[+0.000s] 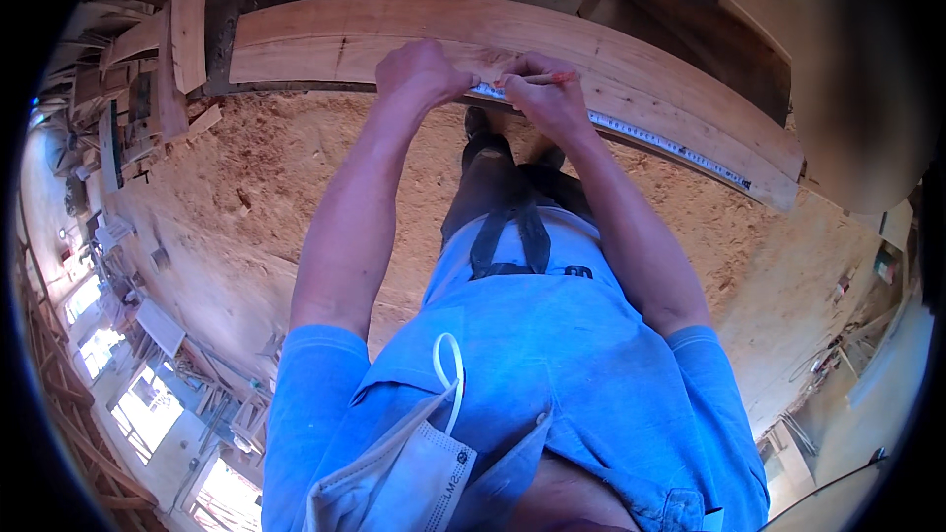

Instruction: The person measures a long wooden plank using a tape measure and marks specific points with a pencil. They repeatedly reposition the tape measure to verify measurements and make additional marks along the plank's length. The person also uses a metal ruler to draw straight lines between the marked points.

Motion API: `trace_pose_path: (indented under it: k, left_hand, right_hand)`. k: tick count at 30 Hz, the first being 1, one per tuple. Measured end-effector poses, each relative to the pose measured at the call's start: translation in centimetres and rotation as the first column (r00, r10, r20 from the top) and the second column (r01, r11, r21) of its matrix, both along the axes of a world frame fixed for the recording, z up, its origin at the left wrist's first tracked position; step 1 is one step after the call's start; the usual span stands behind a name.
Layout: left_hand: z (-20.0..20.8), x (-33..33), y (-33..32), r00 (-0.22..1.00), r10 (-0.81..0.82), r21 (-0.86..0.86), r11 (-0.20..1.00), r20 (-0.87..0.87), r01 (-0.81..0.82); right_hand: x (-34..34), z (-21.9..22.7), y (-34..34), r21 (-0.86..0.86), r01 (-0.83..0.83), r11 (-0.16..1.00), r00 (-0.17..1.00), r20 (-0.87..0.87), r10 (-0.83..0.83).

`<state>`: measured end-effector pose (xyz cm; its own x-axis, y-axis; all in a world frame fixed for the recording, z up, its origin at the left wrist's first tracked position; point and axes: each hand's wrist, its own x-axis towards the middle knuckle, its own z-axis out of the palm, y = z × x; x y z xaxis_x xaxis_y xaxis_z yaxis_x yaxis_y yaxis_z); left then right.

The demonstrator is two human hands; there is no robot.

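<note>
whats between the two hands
A short stretch of measuring tape shows between the left hand and right hand, along the near edge of the wooden plank, in the head view.

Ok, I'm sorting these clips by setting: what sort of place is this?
Most likely a woodworking shop: a long plank has a measuring tape along its near edge, more timber shows at the left, and what looks like sawdust litters the floor.
</note>
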<state>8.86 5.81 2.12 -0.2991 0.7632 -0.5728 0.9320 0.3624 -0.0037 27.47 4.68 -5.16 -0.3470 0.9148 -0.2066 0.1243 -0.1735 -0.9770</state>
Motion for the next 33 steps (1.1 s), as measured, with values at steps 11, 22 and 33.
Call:
trace_pose_path:
  k: [11, 22, 33]
  left_hand:
    - [-0.3, -0.1, 0.2, 1.0, -0.009, -0.011, 1.0, 0.014, 0.009]
    - [0.1, 0.2, 0.1, 1.0, 0.01, -0.027, 1.0, 0.023, -0.009]
    - [0.5, 0.8, 0.1, 1.0, 0.025, -0.009, 1.0, 0.013, -0.025]
  right_hand:
    - [-0.6, 0.5, 0.2, 0.007, 0.017, 1.0, 0.995, 0.095, -0.018]
    - [-1.1, 0.4, 0.4, -0.1, 0.083, 0.991, 0.992, 0.107, -0.073]
    - [-1.0, -0.9, 0.0, 0.029, 0.259, 0.966, 0.965, 0.035, -0.26]
